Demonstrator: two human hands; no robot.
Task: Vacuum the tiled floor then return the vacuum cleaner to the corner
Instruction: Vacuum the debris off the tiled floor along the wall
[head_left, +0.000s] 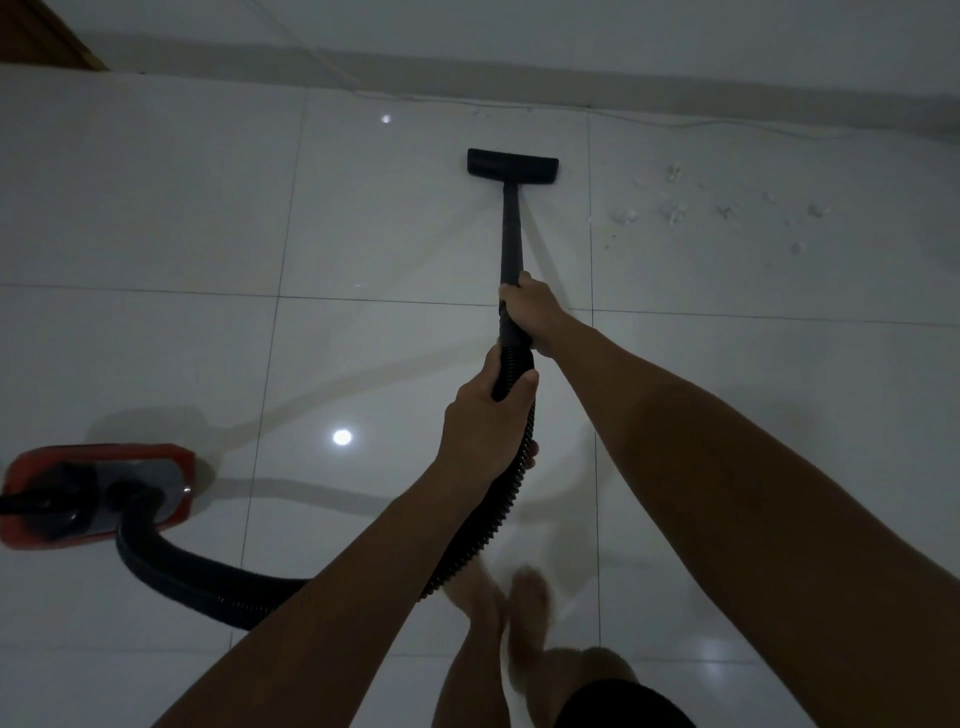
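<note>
your right hand (530, 306) is wrapped round the black wand (511, 228), your left hand (485, 423) clenched on the ribbed hose (498, 509) just below it. the nozzle (512, 162) sits flat on the tiled floor (156, 208) near the far wall — white scraps (675, 210) lie to its right. the red vacuum (98, 493) rests at far left.

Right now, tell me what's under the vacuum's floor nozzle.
The floor nozzle sits flat on bare white tile. Whatever lies beneath it is covered. Scattered debris lies to its right.
</note>
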